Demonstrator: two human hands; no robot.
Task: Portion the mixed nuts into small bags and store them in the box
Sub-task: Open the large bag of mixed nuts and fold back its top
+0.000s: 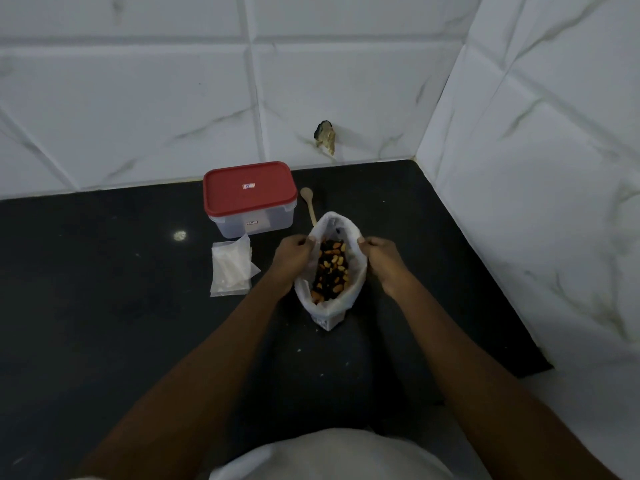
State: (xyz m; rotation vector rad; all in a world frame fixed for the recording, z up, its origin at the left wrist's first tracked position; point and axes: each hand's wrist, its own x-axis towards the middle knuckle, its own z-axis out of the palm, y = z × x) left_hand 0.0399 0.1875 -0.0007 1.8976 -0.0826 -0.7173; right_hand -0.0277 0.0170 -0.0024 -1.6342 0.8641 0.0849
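A white bag of mixed nuts (346,226) stands on the black counter, its mouth pulled wide so the nuts (330,268) show inside. My left hand (292,259) pinches the bag's left rim. My right hand (384,259) grips the right rim. A clear plastic box (254,220) with a red lid (249,187) shut on it stands behind and to the left. A stack of small clear bags (232,270) lies flat left of my left hand. A wooden spoon (309,202) lies between the box and the nut bag, its handle partly hidden by the bag.
The black counter (104,289) meets white marbled tile walls at the back and on the right, forming a corner. A dark chipped hole (325,135) marks the back wall above the counter. The counter's front right edge (540,362) ends near my right forearm.
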